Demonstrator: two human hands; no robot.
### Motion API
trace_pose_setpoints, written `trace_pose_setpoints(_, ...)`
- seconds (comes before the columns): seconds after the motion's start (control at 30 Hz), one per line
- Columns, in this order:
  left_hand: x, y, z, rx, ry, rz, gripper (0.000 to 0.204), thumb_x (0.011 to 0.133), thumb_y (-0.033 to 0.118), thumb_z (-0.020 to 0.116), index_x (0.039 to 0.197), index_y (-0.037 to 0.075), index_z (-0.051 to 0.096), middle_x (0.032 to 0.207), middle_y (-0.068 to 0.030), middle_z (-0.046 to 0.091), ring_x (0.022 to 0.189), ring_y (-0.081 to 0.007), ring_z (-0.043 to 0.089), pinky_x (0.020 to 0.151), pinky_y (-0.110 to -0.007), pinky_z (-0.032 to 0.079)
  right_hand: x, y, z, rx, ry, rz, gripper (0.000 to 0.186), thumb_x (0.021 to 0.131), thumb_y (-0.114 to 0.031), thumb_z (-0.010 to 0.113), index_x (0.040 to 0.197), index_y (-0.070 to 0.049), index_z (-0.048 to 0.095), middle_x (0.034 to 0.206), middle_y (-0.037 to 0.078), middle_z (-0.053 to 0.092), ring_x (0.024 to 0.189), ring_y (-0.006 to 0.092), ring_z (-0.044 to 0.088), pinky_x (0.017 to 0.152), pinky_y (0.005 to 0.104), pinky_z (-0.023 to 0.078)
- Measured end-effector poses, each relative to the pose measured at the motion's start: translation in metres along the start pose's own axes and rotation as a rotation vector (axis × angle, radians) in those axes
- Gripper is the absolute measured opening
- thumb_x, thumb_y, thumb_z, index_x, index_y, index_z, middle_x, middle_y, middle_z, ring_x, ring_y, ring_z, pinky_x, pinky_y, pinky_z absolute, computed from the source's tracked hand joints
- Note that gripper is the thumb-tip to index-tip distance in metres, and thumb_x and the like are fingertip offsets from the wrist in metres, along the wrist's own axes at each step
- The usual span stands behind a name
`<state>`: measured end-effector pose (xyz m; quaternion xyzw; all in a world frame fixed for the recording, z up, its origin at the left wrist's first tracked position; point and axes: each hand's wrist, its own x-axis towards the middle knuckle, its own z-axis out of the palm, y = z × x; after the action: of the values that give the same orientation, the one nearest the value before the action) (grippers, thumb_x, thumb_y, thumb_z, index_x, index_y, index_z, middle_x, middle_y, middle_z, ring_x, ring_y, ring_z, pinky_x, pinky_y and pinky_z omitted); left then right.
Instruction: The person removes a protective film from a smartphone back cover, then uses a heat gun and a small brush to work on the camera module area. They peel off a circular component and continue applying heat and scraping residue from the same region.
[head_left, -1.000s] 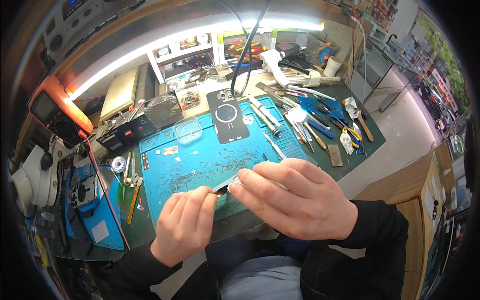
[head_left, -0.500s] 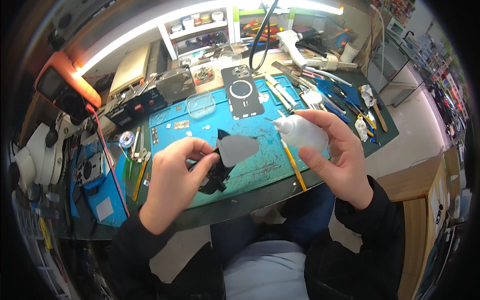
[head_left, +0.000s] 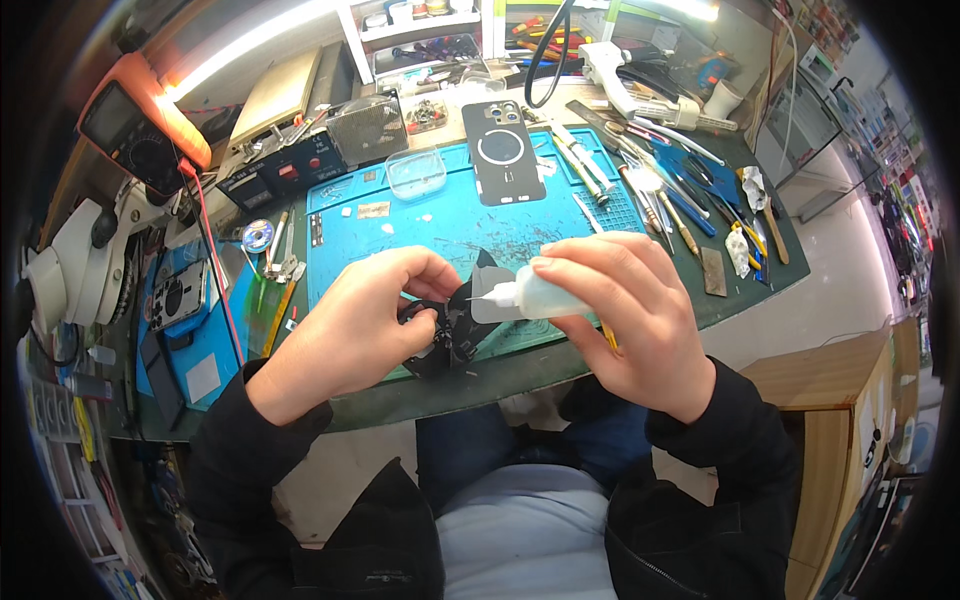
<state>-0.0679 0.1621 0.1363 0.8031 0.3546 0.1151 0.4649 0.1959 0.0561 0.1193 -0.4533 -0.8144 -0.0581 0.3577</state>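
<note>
My left hand (head_left: 345,325) is closed round a black part (head_left: 460,330) with a loose, flap-like edge; its exact kind is unclear. A thin grey sheet (head_left: 490,281) stands up at the right side of that part. In my right hand (head_left: 635,325) is a translucent squeeze bottle (head_left: 545,293), tilted sideways with its needle tip toward the left. The tip lies in front of the grey sheet, close to the black part; whether they touch cannot be seen. Behind my hands, a dark phone back panel (head_left: 502,188) with a white ring lies on the blue work mat (head_left: 380,228).
A clear plastic box (head_left: 415,178) sits left of the panel. Pliers, tweezers and other tools (head_left: 690,190) crowd the right side. An orange multimeter (head_left: 145,125) with a red lead, a solder spool (head_left: 258,236) and a second phone part (head_left: 180,292) are at the left.
My right hand has brought the squeeze bottle left and slightly down, its tip now by the black part. My left hand has shifted slightly and the view has tilted.
</note>
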Motion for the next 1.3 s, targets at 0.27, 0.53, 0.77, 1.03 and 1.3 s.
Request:
trace_pose_setpoints(0.27,-0.001,0.007,0.003,0.127,0.035,0.053,0.025,0.088,-0.003,0.063,0.112,-0.004,0.071,0.106,-0.0133,0.076,0.105,-0.0224,0.075,0.092,-0.036,0.060,0.011,-0.007,0.005,-0.274,-0.029,-0.245,0.041,0.084,-0.015,0.070,0.125,-0.010,0.071,0.126,0.004,0.069,0.114,0.0212,0.066,0.092,0.0356,0.050)
trace_pose_setpoints(0.53,-0.002,0.006,0.004,0.150,0.060,0.078,0.025,0.087,-0.003,0.063,0.110,-0.005,0.071,0.104,-0.0147,0.076,0.103,-0.0242,0.076,0.089,-0.037,0.061,0.016,-0.010,0.004,-0.318,-0.084,-0.287,0.038,0.084,-0.014,0.070,0.121,-0.007,0.072,0.125,0.006,0.068,0.114,0.0218,0.066,0.093,0.0361,0.051)
trace_pose_setpoints(0.77,-0.001,0.006,0.003,0.152,0.055,0.070,0.025,0.086,-0.002,0.063,0.110,-0.004,0.072,0.104,-0.0138,0.076,0.103,-0.0236,0.076,0.087,-0.036,0.061,0.018,-0.013,0.005,-0.324,-0.106,-0.266,0.038,0.084,-0.013,0.070,0.121,-0.006,0.072,0.124,0.006,0.069,0.115,0.0217,0.066,0.094,0.0361,0.051)
trace_pose_setpoints(1.03,-0.002,0.003,0.001,0.117,0.038,0.021,0.024,0.088,-0.003,0.063,0.111,-0.003,0.071,0.105,-0.0111,0.076,0.104,-0.0207,0.075,0.088,-0.035,0.060,0.002,0.009,-0.010,-0.107,-0.078,-0.035,0.049,0.086,-0.006,0.077,0.134,-0.008,0.068,0.129,0.011,0.069,0.118,0.0251,0.067,0.097,0.0380,0.052)
trace_pose_setpoints(1.3,0.009,-0.010,-0.010,-0.311,-0.040,-0.183,0.025,0.094,-0.011,0.063,0.117,-0.002,0.068,0.114,-0.0037,0.071,0.107,-0.0113,0.069,0.091,-0.026,0.056,-0.030,0.083,-0.007,0.558,0.073,0.675,0.056,0.097,-0.010,0.076,0.148,-0.001,0.053,0.135,0.010,0.069,0.118,0.0171,0.066,0.103,0.0331,0.051)
